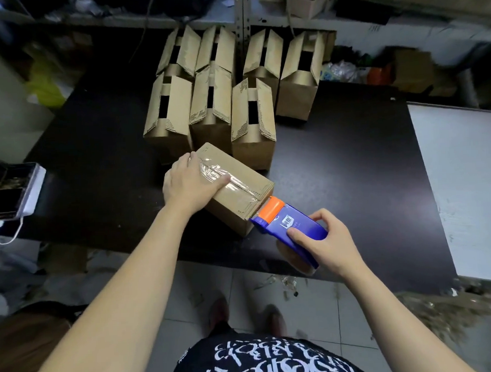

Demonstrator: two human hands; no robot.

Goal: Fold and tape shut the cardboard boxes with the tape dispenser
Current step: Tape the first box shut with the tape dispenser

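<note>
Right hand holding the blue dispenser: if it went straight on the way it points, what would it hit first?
Probably the taped cardboard box: the tape dispenser in the right hand sits at its near edge.

Dim room, blurred edges — fisheye warp

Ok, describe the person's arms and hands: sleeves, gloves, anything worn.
The left arm and right arm are bare, with no sleeve in view. The left hand and right hand wear no gloves, and no watch, bracelet or ring shows. Below them is a black top with white script-like print.
</note>
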